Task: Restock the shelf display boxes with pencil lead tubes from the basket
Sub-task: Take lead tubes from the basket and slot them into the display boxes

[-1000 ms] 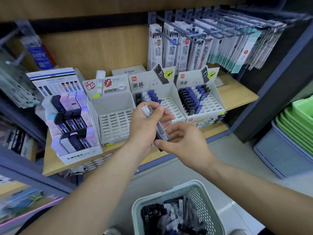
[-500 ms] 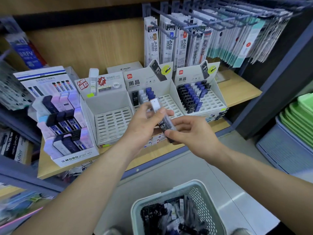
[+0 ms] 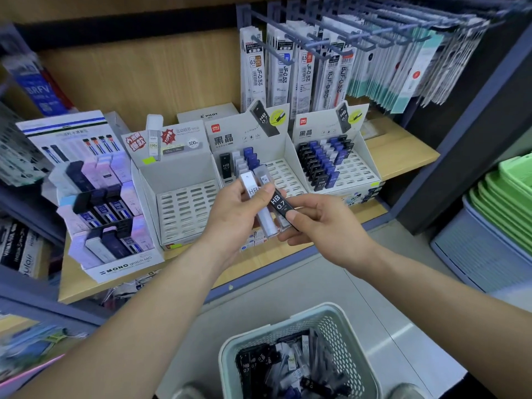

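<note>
Black lead tube marked HB 0.7, just in front of the middle box. Lying slanted: top end up toward the middle box, bottom end down and to the right. Pinched at the bottom end by the right hand, thumb on top and fingers curled under, grip closed on that one tube. Top end tucked under the thumb of the left hand, so touching both hands. Left grip wrapped around a small bunch of pale tubes, also slanted, also in front of the middle box.

Right hand nearer to the bare slots, so likely the one to carry the tube in. Next move, at a guess: pull the black tube free, stand it up, push it down into a slot beside the standing black tube at the back of the middle box.

Only a few tubes in the middle box, most slots bare. Left of it, an empty slotted box, and further left a Mono box with purple and dark cases. Right of it, a fuller box with rows of black and blue tubes. Above and behind it, refill packs hanging on hooks. Well below and in front of it, the basket with many more tubes.

In the way: the left hand and its bunch, between the black tube and the front slots. Could shake the bunch loose when pulling.
</note>
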Tool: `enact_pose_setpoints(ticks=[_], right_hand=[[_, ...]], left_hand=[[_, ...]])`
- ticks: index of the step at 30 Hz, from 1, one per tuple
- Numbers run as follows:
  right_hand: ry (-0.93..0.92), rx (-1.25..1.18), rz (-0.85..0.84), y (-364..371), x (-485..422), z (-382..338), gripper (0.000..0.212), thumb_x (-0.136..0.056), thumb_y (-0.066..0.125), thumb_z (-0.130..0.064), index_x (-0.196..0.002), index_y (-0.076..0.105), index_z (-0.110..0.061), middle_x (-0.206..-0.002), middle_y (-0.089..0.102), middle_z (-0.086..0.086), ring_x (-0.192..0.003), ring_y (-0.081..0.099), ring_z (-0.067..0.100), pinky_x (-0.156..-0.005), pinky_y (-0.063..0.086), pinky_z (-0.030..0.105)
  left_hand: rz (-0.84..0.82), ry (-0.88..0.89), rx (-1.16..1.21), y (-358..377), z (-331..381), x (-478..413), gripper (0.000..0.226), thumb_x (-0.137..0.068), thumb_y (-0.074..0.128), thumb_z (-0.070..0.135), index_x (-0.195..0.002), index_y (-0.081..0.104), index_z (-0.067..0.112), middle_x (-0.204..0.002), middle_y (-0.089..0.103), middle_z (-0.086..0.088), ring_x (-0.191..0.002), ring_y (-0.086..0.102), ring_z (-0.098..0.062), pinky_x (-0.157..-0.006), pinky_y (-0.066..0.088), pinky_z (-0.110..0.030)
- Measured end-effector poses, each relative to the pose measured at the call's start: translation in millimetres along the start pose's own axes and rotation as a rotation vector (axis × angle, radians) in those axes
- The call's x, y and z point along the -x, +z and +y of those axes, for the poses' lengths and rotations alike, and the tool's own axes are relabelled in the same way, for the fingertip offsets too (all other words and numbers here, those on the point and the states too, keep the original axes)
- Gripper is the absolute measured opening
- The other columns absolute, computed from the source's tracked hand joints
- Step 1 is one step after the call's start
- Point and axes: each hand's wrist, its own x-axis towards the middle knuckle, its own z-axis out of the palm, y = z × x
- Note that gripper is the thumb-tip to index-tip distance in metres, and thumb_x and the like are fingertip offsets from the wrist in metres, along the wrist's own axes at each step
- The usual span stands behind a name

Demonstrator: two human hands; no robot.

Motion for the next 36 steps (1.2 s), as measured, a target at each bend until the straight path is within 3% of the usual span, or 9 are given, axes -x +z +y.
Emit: enact_pose_setpoints(ticks=[9, 12, 16, 18, 22, 24, 28, 32, 36], right_hand=[[0.083, 0.054, -0.051, -1, -3, 4, 0.007, -0.104, 0.049, -0.012, -0.103, 0.054, -0.007, -0.092, 0.074, 0.014, -0.083, 0.075, 0.026, -0.079, 0.059, 0.044], [0.116, -0.005, -0.031, -3, -5, 4, 0.008, -0.104, 0.050, -0.012, -0.098, 0.053, -0.008, -0.093, 0.077, 0.008, -0.088, 0.073, 0.028, -0.078, 0.059, 0.042], [0.087, -0.005, 0.047, -7, -9, 6, 0.008, -0.099, 0.058, -0.010, -0.092, 0.062, -0.010, -0.096, 0.073, 0.011, -0.084, 0.067, 0.022, -0.079, 0.058, 0.036], [0.055, 0.020, 0.055, -8, -9, 6, 0.005, -0.098, 0.059, -0.008, -0.100, 0.063, -0.010, -0.095, 0.071, 0.017, -0.082, 0.067, 0.020, -0.077, 0.058, 0.032], [-0.005, 0.064, 0.015, -10, -7, 3, 0.050, -0.094, 0.063, 0.000, -0.134, 0.049, -0.027, -0.093, 0.069, 0.015, -0.081, 0.073, 0.027, -0.074, 0.061, 0.034], [-0.020, 0.088, -0.001, -11, -7, 1, 0.059, -0.092, 0.064, 0.001, -0.139, 0.048, -0.031, -0.097, 0.065, 0.016, -0.079, 0.074, 0.029, -0.073, 0.062, 0.037], [0.006, 0.066, 0.028, -12, -6, 2, 0.041, -0.091, 0.066, 0.000, -0.124, 0.054, -0.021, -0.093, 0.068, 0.014, -0.076, 0.074, 0.032, -0.072, 0.063, 0.043], [0.043, 0.023, 0.103, -18, -8, 4, 0.019, -0.095, 0.065, -0.007, -0.108, 0.054, -0.015, -0.086, 0.072, 0.012, -0.077, 0.073, 0.030, -0.067, 0.062, 0.037], [0.024, 0.030, 0.170, -23, -14, 6, 0.014, -0.093, 0.067, -0.007, -0.102, 0.056, -0.010, -0.092, 0.071, 0.017, -0.076, 0.073, 0.031, -0.069, 0.063, 0.041]], left_hand=[[0.013, -0.007, -0.047, -8, -1, -3, 0.016, -0.095, 0.068, 0.024, -0.108, 0.071, 0.016, -0.092, 0.078, 0.001, -0.086, 0.074, -0.018, -0.077, 0.061, -0.035], [0.019, -0.019, -0.027, -10, 1, -3, 0.010, -0.096, 0.065, 0.020, -0.103, 0.068, 0.014, -0.077, 0.074, 0.001, -0.070, 0.071, -0.014, -0.062, 0.059, -0.028], [-0.022, -0.001, -0.107, -9, 3, 1, 0.014, -0.099, 0.061, 0.019, -0.108, 0.065, 0.010, -0.080, 0.075, -0.001, -0.066, 0.072, -0.012, -0.055, 0.055, -0.023], [-0.058, 0.007, -0.159, -7, 3, 3, 0.012, -0.100, 0.059, 0.017, -0.106, 0.064, 0.008, -0.081, 0.074, -0.003, -0.066, 0.073, -0.014, -0.054, 0.054, -0.021], [-0.088, -0.007, -0.173, -3, -2, 4, 0.008, -0.100, 0.058, 0.016, -0.104, 0.064, 0.012, -0.075, 0.073, -0.003, -0.064, 0.072, -0.020, -0.055, 0.057, -0.027], [-0.099, -0.017, -0.191, 0, -6, 5, 0.007, -0.101, 0.056, 0.018, -0.102, 0.063, 0.014, -0.071, 0.069, 0.000, -0.062, 0.070, -0.017, -0.054, 0.056, -0.028], [-0.097, -0.034, -0.229, 4, -10, 4, 0.008, -0.102, 0.056, 0.019, -0.104, 0.064, 0.017, -0.073, 0.069, 0.001, -0.064, 0.071, -0.018, -0.060, 0.059, -0.032], [-0.103, -0.062, -0.211, 1, -10, 4, 0.013, -0.101, 0.057, 0.019, -0.110, 0.067, 0.017, -0.077, 0.071, -0.003, -0.068, 0.072, -0.021, -0.064, 0.060, -0.033], [-0.107, -0.072, -0.233, -7, -11, 6, 0.017, -0.101, 0.057, 0.020, -0.114, 0.067, 0.015, -0.076, 0.071, -0.001, -0.069, 0.073, -0.021, -0.065, 0.061, -0.030]])
